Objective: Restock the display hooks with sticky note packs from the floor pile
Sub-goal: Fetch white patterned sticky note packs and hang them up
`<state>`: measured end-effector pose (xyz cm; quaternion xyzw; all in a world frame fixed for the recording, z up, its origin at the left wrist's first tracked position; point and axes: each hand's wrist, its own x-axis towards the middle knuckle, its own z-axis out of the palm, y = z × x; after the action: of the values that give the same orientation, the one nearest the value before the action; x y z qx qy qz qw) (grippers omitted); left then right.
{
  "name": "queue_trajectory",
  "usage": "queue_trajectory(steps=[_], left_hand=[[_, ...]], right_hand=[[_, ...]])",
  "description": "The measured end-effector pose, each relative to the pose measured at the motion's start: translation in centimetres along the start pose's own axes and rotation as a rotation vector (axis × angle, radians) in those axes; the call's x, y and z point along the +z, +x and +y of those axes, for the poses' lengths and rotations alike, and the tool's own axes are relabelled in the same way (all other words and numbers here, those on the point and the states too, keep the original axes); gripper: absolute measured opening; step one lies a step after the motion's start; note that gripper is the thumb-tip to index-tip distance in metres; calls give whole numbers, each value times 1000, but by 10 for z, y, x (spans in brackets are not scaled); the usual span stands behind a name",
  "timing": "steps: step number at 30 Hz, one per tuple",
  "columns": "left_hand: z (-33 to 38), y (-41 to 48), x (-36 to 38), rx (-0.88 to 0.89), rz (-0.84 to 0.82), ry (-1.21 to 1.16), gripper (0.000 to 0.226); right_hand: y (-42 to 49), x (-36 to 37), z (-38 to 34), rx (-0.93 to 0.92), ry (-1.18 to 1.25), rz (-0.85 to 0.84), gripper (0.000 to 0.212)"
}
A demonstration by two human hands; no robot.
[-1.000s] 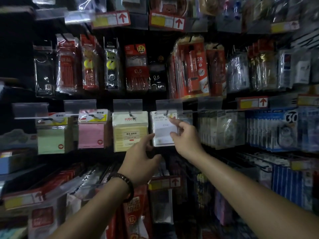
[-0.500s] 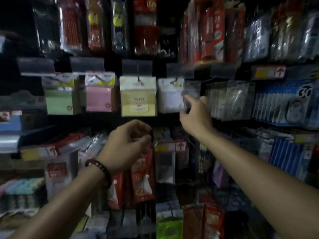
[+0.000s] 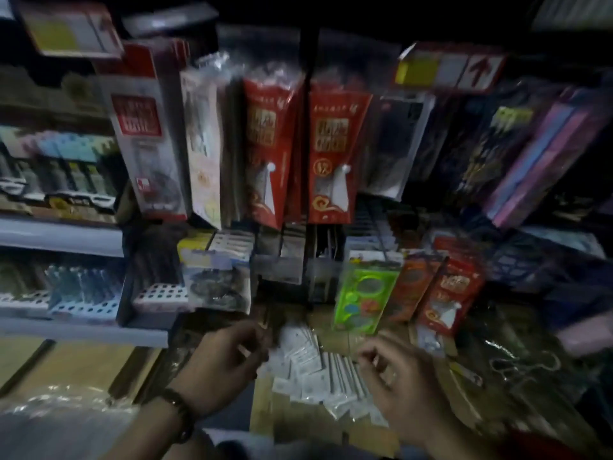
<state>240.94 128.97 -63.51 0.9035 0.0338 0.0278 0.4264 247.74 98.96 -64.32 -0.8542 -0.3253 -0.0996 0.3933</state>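
A pile of white sticky note packs [image 3: 311,370] is seen on the floor [image 3: 76,363], spread between the two hands at the near edge of the view. The left hand [image 3: 225,360] is held just left of the pile, fingers curled inward into a loose grip with nothing seen in it; a dark beaded bracelet [image 3: 179,413] is worn on its wrist. The right hand [image 3: 401,376] is held just right of the pile, its fingers likewise half curled and empty. Whether either hand touches the packs cannot be told through the blur. Beyond the pile, red hanging packs [image 3: 328,151] are displayed at the far centre, with a green pack [image 3: 365,293] lower down, near the right hand. Grey shelves [image 3: 63,234] carrying pens are seen at the left, and clear plastic wrap [image 3: 66,403] lies near left on the floor.
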Motion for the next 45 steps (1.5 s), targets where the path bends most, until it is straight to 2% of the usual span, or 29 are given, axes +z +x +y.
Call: queue_trajectory(steps=[5,10,14,16,22,26,30,33,37,42,45], left_hand=[[-95,13,58,-166,-74,13,18],[-146,37,112,-293,-58,10,19],[-159,46,138,-329,-44,30,24],[-160,49,143,-320,-63,53,18],[-167,57,143,-386,-122,82,19],[-167,59,142,-397,-73,44,19],[-159,56,147,-398,-107,48,40],[-157,56,150,-388,-109,78,44],[-160,58,157,-352,-120,41,42],[-167,55,164,-311,-159,-4,40],[-169,58,164,-296,-138,-9,37]], right_hand=[[-51,116,92,320,-21,-301,21],[-55,202,146,465,-190,-620,29],[-22,266,192,586,-395,-895,77],[1,292,205,600,-511,-955,84],[69,349,245,378,-696,-866,82],[90,372,265,290,-775,-966,89],[81,367,278,339,-755,-1058,75],[66,362,283,268,-806,-886,51],[67,373,285,333,-827,-692,38],[63,387,295,422,-877,-559,28],[66,393,293,402,-945,-576,28]])
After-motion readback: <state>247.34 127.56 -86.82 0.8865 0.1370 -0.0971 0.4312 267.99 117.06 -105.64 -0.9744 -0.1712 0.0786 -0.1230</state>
